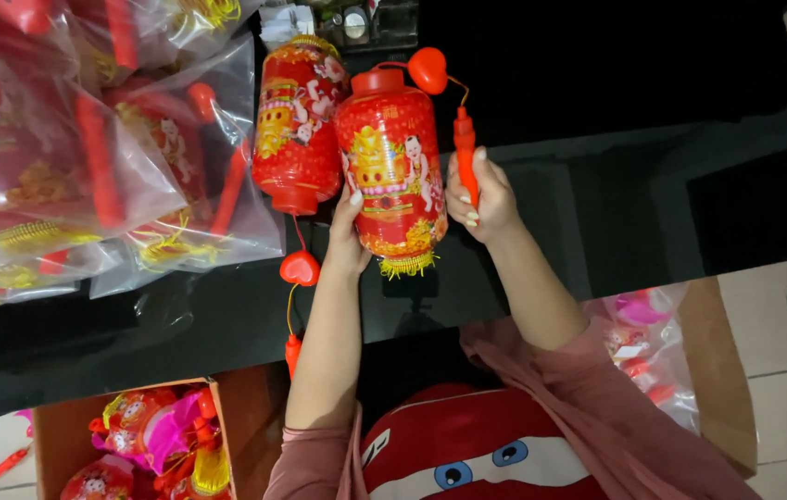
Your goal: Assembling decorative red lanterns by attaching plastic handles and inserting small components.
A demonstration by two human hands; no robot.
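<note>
Red paper lantern [391, 171] with gold print and a yellow fringe at the bottom, held upright above the black glossy surface [597, 213], near centre of view. Left hand [347, 236] at the lantern's 7 o'clock, fingers pressed against its lower side, grip closed on the lantern. Right hand [483, 196] at the lantern's 3 o'clock, grip closed around a red plastic handle stick [465, 153], pointing toward 12 o'clock. Red heart-shaped piece [428, 70] at the lantern's 1 o'clock, joined by a thin cord to the stick. Second red lantern [298, 120] lying on the surface, touching the held one at its 10 o'clock, with its own heart piece [300, 268] and cord trailing toward 6 o'clock. Clear plastic bags [88, 148] of folded lanterns at 9 o'clock. Cardboard box [50, 435] with more bright lanterns on the floor at 7 o'clock. Another bag [653, 343] at 4 o'clock.
</note>
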